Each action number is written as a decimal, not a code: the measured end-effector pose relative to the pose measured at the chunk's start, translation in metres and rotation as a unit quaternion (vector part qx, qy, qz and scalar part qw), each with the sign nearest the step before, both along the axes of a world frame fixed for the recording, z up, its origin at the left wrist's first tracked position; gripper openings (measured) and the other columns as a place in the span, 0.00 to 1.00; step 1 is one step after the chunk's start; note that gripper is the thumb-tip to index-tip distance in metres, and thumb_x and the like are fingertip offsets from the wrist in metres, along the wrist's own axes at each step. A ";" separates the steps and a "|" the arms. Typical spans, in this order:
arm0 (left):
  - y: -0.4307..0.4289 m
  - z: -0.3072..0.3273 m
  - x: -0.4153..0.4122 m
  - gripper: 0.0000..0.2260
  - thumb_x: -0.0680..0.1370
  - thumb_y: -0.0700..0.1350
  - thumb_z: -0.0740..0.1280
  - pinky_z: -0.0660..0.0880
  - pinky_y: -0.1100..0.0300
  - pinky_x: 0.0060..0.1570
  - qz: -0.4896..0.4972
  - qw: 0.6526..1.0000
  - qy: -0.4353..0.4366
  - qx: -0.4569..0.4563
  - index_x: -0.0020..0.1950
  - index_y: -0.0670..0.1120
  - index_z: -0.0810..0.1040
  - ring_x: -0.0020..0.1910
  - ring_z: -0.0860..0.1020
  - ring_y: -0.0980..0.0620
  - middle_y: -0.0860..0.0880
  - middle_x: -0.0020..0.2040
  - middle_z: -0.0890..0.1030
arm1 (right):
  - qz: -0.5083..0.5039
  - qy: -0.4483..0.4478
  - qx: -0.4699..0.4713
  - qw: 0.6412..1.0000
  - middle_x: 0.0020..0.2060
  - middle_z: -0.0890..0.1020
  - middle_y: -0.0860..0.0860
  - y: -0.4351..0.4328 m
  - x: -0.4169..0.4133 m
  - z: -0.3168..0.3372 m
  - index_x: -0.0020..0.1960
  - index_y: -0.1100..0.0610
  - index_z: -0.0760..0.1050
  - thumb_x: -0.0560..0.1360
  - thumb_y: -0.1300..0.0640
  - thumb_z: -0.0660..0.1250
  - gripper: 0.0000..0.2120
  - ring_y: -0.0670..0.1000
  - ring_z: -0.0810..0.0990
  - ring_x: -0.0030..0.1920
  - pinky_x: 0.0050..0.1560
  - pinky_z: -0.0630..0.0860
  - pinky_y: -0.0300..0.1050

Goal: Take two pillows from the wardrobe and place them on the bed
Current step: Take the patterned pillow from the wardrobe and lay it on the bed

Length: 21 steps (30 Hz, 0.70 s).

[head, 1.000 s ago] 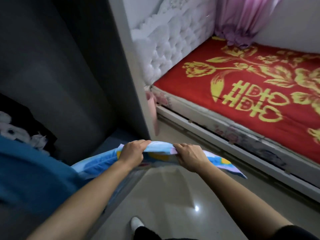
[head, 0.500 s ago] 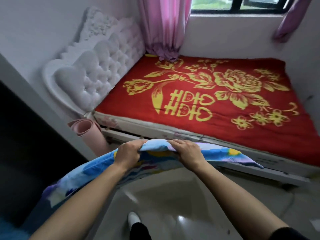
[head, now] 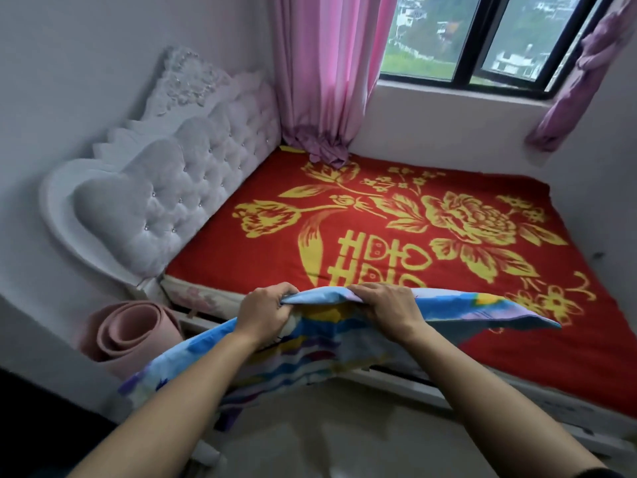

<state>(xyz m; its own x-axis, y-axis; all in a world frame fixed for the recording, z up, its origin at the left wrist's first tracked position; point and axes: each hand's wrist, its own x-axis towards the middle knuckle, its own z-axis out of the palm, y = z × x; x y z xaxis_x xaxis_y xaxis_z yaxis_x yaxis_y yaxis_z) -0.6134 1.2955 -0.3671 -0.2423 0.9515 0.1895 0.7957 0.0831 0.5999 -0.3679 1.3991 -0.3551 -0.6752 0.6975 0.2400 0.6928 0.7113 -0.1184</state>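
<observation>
A flat pillow in a blue, yellow and purple patterned cover hangs in front of me. My left hand and my right hand both grip its upper edge, close together. The pillow is held over the near edge of the bed, which has a red cover with yellow flowers. Its right corner reaches out over the cover; its left end droops toward the floor. The wardrobe is out of view except for a dark strip at the lower left. No second pillow shows.
A white tufted headboard stands at the bed's left end. A rolled pink mat leans beside the bed frame. Pink curtains hang by a window behind the bed. Pale floor lies below my arms.
I have turned from the dark wardrobe toward the bed. The pillow, held in both hands throughout, has moved from beside the wardrobe to over the bed's near edge.
</observation>
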 end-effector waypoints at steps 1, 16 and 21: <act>0.013 0.001 -0.009 0.09 0.70 0.45 0.66 0.75 0.55 0.38 0.001 1.000 0.020 0.003 0.48 0.55 0.81 0.41 0.81 0.49 0.53 0.41 0.85 | -0.001 -0.001 0.001 1.000 0.56 0.84 0.42 0.012 -0.011 0.002 0.65 0.40 0.75 0.78 0.42 0.64 0.17 0.50 0.83 0.53 0.41 0.67 0.44; 0.222 -0.024 -0.112 0.19 0.71 0.59 0.70 0.73 0.56 0.31 -0.021 0.971 0.235 0.026 0.60 0.57 0.75 0.39 0.82 0.47 0.54 0.45 0.84 | 0.055 -0.003 0.024 0.998 0.57 0.83 0.47 0.231 -0.103 -0.009 0.68 0.48 0.72 0.76 0.39 0.62 0.24 0.54 0.84 0.53 0.40 0.75 0.47; 0.300 -0.005 -0.143 0.20 0.68 0.47 0.74 0.78 0.54 0.34 -0.009 0.966 0.259 -0.011 0.60 0.52 0.80 0.42 0.84 0.45 0.51 0.49 0.86 | 0.074 -0.052 -0.055 0.994 0.58 0.82 0.49 0.329 -0.149 -0.029 0.71 0.48 0.66 0.77 0.39 0.62 0.26 0.56 0.82 0.55 0.42 0.73 0.50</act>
